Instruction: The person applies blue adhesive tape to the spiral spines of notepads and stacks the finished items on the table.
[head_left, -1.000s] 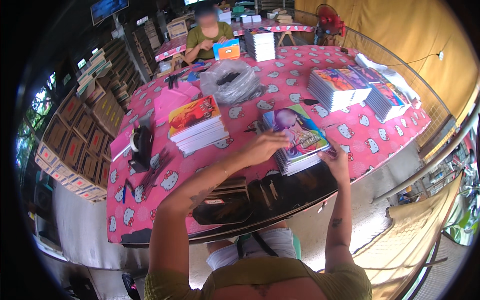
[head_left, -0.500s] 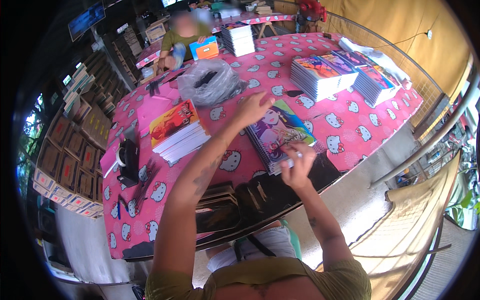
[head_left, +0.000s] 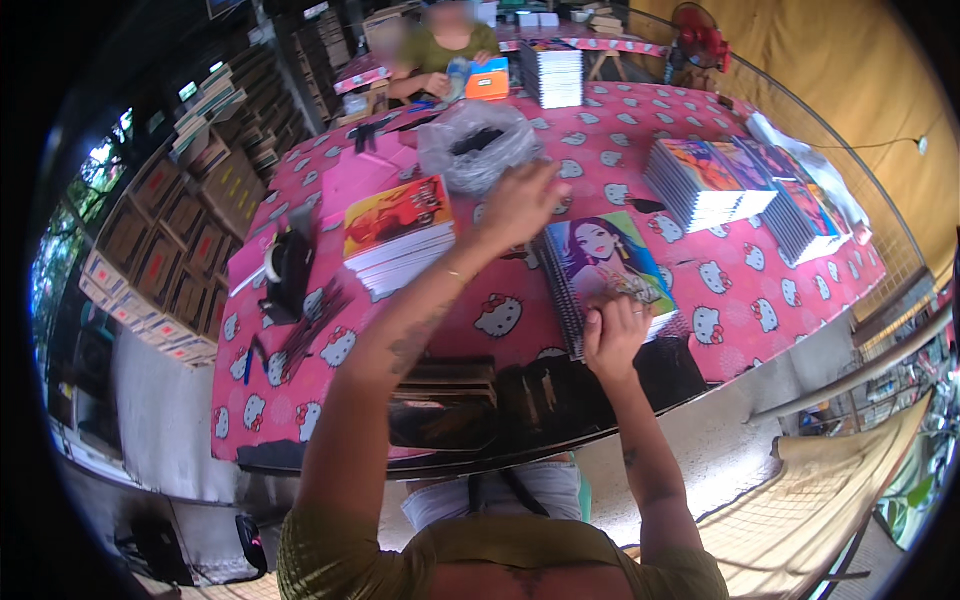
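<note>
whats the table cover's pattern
Pink table cover with white cat faces and red bows, best in the head view.

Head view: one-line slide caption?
At a pink patterned table, the right hand rests on a spiral-notebook stack while the left hand, seemingly empty, is near its far-left corner.

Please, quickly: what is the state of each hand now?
Left hand: open, nothing visible in it.
Right hand: at the notebook stack, fingers curled; grip cannot be told.

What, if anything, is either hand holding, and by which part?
The left hand appears to hold nothing. The right hand lies on the lower part of the top spiral notebook; whether it grips it cannot be told.
</note>
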